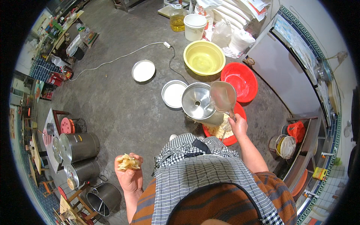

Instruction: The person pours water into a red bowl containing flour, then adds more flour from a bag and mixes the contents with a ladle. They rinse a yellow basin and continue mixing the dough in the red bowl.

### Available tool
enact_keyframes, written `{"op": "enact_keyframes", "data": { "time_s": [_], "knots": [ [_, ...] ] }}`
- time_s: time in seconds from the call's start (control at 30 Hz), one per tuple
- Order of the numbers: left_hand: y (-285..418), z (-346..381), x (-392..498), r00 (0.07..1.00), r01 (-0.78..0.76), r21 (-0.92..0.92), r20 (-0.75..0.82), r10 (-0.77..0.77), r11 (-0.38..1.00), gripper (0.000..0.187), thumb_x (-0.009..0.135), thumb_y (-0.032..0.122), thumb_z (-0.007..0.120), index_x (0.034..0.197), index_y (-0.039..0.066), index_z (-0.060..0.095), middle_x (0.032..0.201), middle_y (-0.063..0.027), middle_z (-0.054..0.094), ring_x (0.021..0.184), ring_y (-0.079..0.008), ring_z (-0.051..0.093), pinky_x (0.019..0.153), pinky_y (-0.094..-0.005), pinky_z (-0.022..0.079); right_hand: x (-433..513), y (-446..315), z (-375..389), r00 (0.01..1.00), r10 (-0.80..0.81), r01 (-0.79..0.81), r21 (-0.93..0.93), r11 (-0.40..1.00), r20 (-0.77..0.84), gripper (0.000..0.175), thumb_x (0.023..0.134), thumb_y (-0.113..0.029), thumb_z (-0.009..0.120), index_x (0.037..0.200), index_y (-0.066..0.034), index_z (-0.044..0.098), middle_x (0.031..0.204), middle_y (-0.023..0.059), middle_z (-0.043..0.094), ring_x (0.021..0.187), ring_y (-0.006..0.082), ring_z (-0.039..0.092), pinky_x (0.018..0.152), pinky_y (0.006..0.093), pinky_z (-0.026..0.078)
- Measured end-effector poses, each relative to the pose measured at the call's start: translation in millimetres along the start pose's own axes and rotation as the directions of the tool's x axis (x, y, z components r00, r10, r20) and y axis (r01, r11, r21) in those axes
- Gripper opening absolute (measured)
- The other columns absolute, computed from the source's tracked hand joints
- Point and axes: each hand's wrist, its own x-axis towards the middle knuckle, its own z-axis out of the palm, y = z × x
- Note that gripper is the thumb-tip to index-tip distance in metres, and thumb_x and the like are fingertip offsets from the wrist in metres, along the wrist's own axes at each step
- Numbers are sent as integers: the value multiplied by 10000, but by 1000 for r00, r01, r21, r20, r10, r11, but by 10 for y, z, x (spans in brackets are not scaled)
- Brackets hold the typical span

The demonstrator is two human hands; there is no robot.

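Observation:
My right hand grips the handle of a translucent plastic dipper. The dipper's bowl overhangs the right rim of a wide metal hopper with a hole at its centre; it looks tilted toward the hopper, and a little liquid seems to show at its lip. Below the hopper, a red basin holds a pale yellow crumbly mass, partly hidden by the metal machine body and my hand. Out to the left, my left hand is closed around a piece of layered flatbread.
Pans of white liquid stand on the concrete floor. Beyond are a yellow basin, another red basin, a lidded white bucket and an oil jug. A cord crosses the floor. Large metal pots stand left.

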Motion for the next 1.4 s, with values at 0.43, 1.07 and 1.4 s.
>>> {"op": "enact_keyframes", "data": {
  "time_s": [0.43,1.07,1.4],
  "knots": [
    [22,19,-3,1000,-8,-9,-20,8,1000,558,698,202,872,1150,105,560,1033,-80,657,1027,-241,605,855,-396,454,9,-112,-67,998,-44,46,37,998,-50,293,812,-332,712,815,-68,584,752,163,652,761,375,641,669,474,480],
    [17,48,-17,1000,4,-11,-15,-4,1000,558,694,202,873,1142,108,554,1010,-78,662,1015,-239,606,833,-388,452,38,-149,-123,1000,-24,23,-16,1000,-20,239,806,-286,721,877,-80,623,801,153,685,801,374,659,691,482,492],
    [-11,122,-7,997,67,21,39,-68,998,587,683,209,885,1157,118,551,1048,-81,652,1037,-242,602,862,-395,453,88,292,170,941,124,-316,683,658,316,211,863,-220,703,829,-50,583,619,51,573,462,149,506,439,314,398]
  ]
}}
